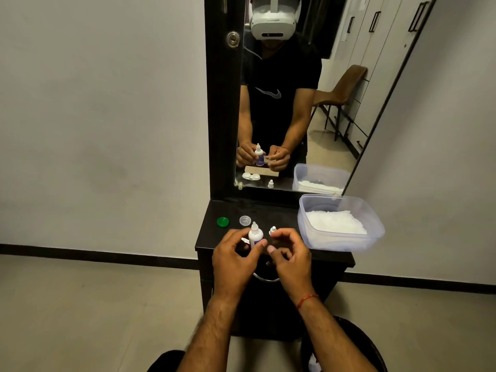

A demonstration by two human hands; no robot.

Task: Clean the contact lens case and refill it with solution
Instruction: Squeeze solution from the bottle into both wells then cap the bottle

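My left hand grips a small white solution bottle with a purple label, upright and uncapped, over the black dresser top. Its white cap stands on the top just beyond my right hand's fingertips. My right hand is beside the bottle, fingers curled and apart, with nothing visible in it. My hands hide the lens case here; the mirror shows a white lens case with both wells uncovered beside a tan box. A green lid and a clear lid lie at the back left.
A clear plastic tub holding white tissue stands at the right and overhangs the dresser's edge. The mirror rises directly behind the top. A dark bin stands on the floor at lower right. A drawer handle is under my hands.
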